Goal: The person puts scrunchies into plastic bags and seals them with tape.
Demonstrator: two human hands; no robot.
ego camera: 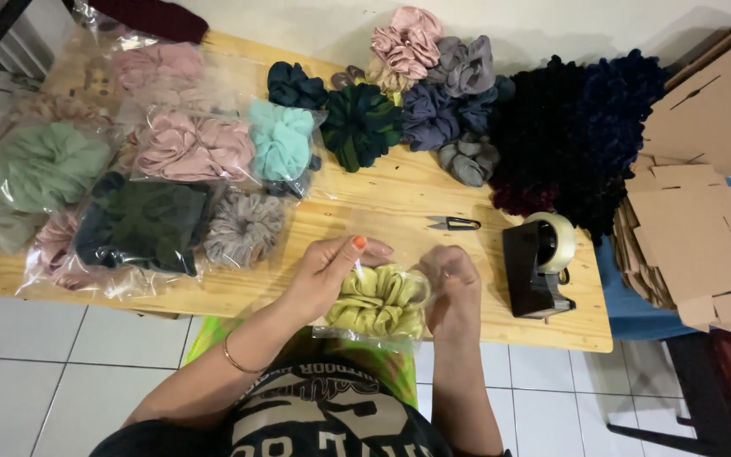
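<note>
**Scrunchie bag held at bench edge**

Both hands, left hand (pixel 323 271) and right hand (pixel 454 288), pinch a clear bag holding the yellow-green scrunchie (pixel 378 303) over the bench (pixel 382 199) edge. A loosened grip could drop it to the floor; the tape dispenser (pixel 539 262) sits near.

Cardboard flats (pixel 704 245) cut off at right edge, bagged scrunchies (pixel 44 169) cropped left, right hand (pixel 453 292) fingertips hidden.

One head-worn view looks steeply down from above the near edge of the table (pixel 399 199), close over it, facing its far edge
</note>
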